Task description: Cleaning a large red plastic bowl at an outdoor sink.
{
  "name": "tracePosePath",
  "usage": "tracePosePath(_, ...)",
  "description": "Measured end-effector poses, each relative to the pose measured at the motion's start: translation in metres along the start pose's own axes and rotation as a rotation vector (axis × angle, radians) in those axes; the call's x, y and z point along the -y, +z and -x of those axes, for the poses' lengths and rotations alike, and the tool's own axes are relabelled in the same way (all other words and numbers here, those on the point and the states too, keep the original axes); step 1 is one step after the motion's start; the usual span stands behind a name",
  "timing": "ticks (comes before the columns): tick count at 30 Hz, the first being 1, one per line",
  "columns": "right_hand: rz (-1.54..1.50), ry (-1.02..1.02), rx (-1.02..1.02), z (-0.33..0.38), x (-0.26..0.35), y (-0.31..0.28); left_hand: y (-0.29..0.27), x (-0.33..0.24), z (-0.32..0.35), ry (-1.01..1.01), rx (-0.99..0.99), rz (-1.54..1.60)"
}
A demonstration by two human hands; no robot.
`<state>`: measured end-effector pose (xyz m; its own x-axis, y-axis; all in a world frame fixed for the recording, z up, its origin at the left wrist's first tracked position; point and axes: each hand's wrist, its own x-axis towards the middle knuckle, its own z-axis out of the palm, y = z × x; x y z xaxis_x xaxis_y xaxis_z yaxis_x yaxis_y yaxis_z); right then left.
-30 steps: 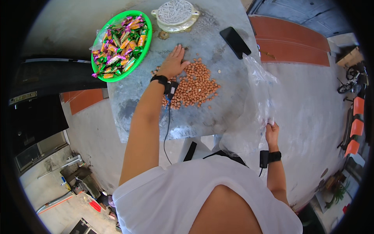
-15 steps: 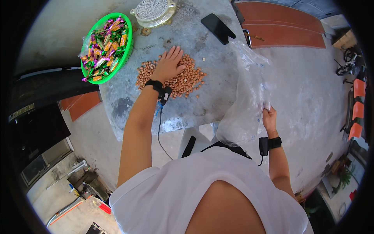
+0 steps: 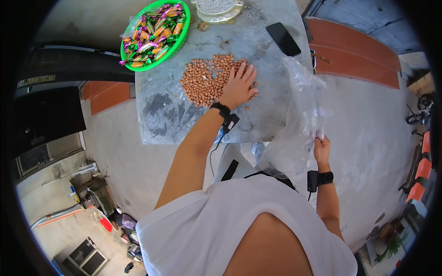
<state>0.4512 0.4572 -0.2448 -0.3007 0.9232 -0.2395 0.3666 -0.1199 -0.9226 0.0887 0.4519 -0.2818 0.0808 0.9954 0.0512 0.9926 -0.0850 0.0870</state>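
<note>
Reddish-brown shelled peanuts (image 3: 202, 83) lie spread in a loose layer on a grey stone-like tabletop (image 3: 159, 122). My left hand (image 3: 237, 86) rests palm down on the right part of them, its fingers spread. A large clear plastic bag (image 3: 294, 117) hangs over the table's right edge. At its right side my right hand (image 3: 322, 148) pinches the plastic between its fingers. The bag's mouth and what it may hold cannot be made out. Both wrists wear black straps with small cabled boxes.
A green basket (image 3: 186, 34) of wrapped sweets stands at the far left of the table. Beside it is a round clear tub (image 3: 218, 18) of thin white sticks. A black phone (image 3: 283, 39) lies at the far right. Orange seats (image 3: 422, 168) stand off to the right.
My left hand has slid rightward over the peanuts, and a small bare gap shows among them. My right hand keeps its hold on the bag. The whole view has shifted.
</note>
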Motion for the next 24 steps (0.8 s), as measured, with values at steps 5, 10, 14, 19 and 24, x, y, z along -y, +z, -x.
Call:
tracePosePath(5, 0.061, -0.048, 0.065, -0.004, 0.002, 0.002, 0.002, -0.021, 0.045, 0.071, 0.108, 0.158)
tracePosePath(10, 0.034, -0.062, 0.070, -0.011, 0.007, 0.002, -0.002, -0.004, 0.043, -0.106, -0.061, 0.212)
tracePosePath(14, 0.052, -0.083, 0.091, -0.013, 0.012, 0.006, 0.003, 0.024, 0.046, -0.234, -0.036, 0.095)
tracePosePath(19, 0.048, -0.055, 0.116, -0.009, 0.019, 0.009, -0.002, 0.035, 0.062, -0.283, -0.010, 0.067)
tracePosePath(24, 0.067, -0.052, 0.161, -0.013, 0.033, 0.018, -0.007, 0.048, 0.064, -0.334, -0.059, 0.046)
